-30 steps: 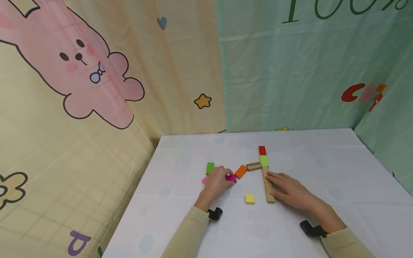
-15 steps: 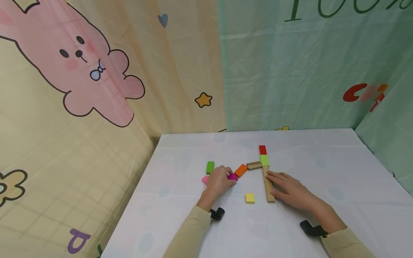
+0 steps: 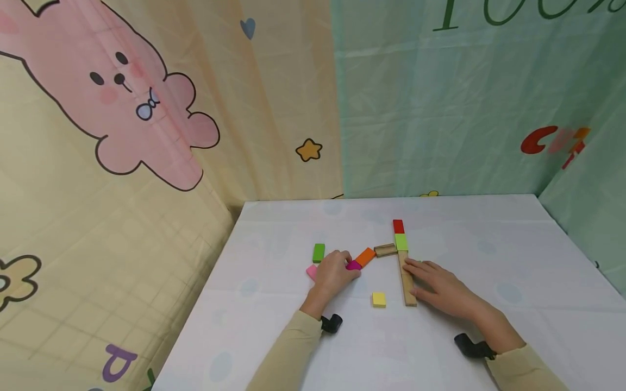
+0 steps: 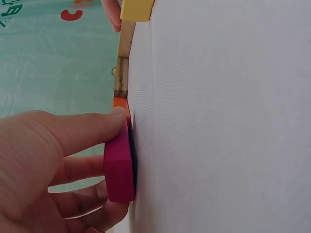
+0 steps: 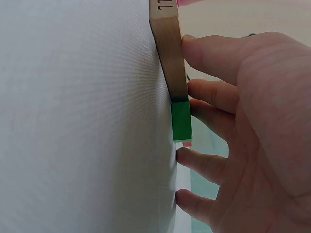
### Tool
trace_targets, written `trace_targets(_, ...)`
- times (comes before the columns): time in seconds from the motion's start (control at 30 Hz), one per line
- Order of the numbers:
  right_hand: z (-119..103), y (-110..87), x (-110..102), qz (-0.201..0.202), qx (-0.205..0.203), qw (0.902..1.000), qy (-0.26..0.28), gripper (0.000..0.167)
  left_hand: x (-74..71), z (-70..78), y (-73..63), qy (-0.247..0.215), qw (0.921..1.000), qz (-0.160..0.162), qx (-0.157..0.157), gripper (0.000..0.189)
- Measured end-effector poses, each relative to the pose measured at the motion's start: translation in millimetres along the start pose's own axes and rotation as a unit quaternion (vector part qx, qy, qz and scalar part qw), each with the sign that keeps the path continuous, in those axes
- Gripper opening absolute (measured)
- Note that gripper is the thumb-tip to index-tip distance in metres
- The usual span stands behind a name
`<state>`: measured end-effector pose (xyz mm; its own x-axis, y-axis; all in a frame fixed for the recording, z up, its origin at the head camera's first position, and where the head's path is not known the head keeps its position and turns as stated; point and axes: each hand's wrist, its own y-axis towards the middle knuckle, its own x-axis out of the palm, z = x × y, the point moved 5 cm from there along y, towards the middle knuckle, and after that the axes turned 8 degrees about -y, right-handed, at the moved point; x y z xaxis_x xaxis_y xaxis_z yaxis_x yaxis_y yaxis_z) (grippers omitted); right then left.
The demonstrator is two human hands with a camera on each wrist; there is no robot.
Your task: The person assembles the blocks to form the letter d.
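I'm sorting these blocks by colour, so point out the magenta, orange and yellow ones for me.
Magenta block [image 4: 120, 172]: left wrist view, the face turned to the camera.
Orange block [image 3: 365, 257]: head view, middle of its top face.
Yellow block [image 3: 379, 299]: head view, middle of its top face.

Person's left forearm [image 3: 288, 350] slanting far and right, left hand [image 3: 334, 276] pinching, thumb [image 4: 90, 128] opposite the fingers [image 4: 80, 167], right forearm [image 3: 525, 369] slanting far and left, right hand [image 3: 442, 289] palm down, fingers spread and fairly straight
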<state>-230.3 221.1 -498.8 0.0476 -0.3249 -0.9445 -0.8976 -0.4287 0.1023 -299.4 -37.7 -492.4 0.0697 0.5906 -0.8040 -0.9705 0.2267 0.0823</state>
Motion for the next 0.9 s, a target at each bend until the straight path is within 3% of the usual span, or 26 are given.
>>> trace_targets(0.4, 1, -0.4, 1, 0.0, 0.003, 1.0, -0.002, 0.065, 3.8, 4.7, 3.5, -0.003, 0.9999, 0.006, -0.01, 0.037)
trace_targets(0.67, 3, -0.3, 2, -0.001, 0.005, 1.0, -0.001, 0.066, 9.7, 7.8, 10.7, 0.02, 0.9996, 0.014, -0.016, 0.038)
trace_targets(0.9, 3, -0.3, 2, -0.005, 0.008, 1.0, 0.002, 0.066, 10.1, 10.7, 13.4, 0.042, 0.9985, 0.033, -0.008, 0.028)
